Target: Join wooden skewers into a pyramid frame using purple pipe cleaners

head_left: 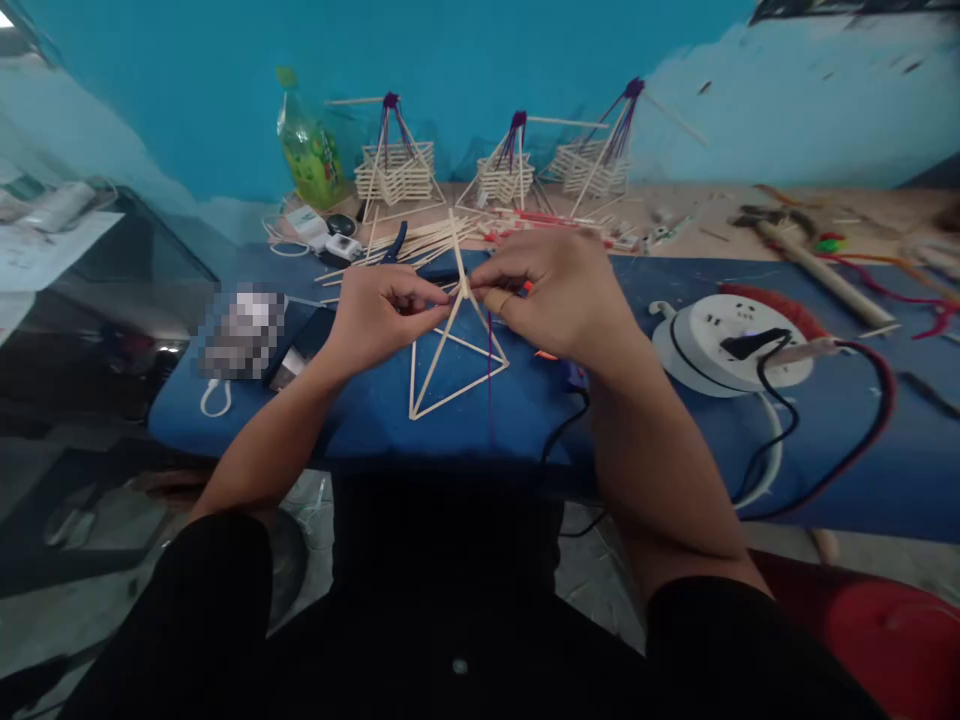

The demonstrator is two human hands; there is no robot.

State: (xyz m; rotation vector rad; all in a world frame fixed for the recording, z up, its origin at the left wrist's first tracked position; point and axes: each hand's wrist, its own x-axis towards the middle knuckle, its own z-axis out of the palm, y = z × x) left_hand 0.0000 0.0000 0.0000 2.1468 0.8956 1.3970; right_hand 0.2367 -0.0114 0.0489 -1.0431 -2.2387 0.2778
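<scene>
Left hand (pixel 386 312) and right hand (pixel 566 295): fingers pinching the stick frame (pixel 460 390) at its peak | Frame: near middle of blue tabletop (pixel 367 415) | Risk: peak could slip apart if either pinch loosens; purple thread (pixel 490 400) hanging at right might snag

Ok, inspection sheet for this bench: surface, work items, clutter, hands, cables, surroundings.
Surface: blue top in front, brownish strip behind.
Work items: stick frame; purple thread hanging below the right hand.
Clutter: loose sticks, green-capped bottle, assorted small items.
Hands: left hand and right both pinching near the frame's apex.
Cables: black cable plugged into a white round socket unit; cables run off toward the front edge.
Surroundings: teal wall; three stick models before it, purple at their tops.
</scene>
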